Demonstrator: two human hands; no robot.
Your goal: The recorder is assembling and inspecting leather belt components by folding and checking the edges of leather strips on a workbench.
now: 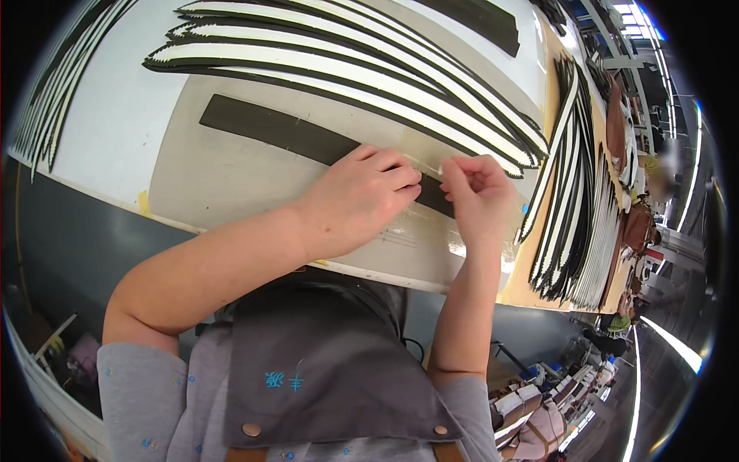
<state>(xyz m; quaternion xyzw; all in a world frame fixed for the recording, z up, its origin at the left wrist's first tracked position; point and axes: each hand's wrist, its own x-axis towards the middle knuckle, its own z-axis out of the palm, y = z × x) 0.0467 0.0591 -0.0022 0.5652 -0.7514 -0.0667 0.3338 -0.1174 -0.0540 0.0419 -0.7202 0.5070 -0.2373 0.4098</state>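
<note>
A flat black strip [269, 132] lies slantwise on the grey-beige mat [181, 165] in front of me. My left hand [358, 204] rests on the strip's right part, with bent fingers closed against it and pressing it down. Just right of it, my right hand [481, 192] is raised in a pinch over the strip's right end. A thin pale line shows between the two hands, near the right fingertips; whether it is held, I cannot tell. Beyond my hands lies a row of long black-and-white strips [308, 58] with jagged ends.
More black-and-white strips [566, 192] hang over the brown board [550, 296] on the right. Another bundle [73, 85] lies at the far left. A wide black piece [477, 23] is at the back. The table's near edge runs just before my apron [323, 362].
</note>
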